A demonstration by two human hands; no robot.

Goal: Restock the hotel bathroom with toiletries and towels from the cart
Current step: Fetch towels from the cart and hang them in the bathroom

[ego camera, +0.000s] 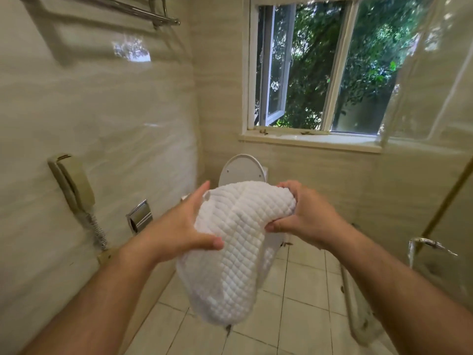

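You hold a white waffle towel (pixel 238 242) in mid-air with both hands, in front of the toilet (pixel 242 170), whose lid stands up. Your left hand (pixel 179 226) pinches the towel's left side, thumb pressed on the front and fingers (pixel 202 190) reaching up behind it. Your right hand (pixel 304 213) has its fingers curled round the upper right edge. The towel's lower part hangs loose above the tiled floor (pixel 294 316). A rack (pixel 143 11) is on the wall at upper left, a phone (pixel 74 185) lower down.

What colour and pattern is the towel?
White, with a quilted waffle grid; towel, head view.
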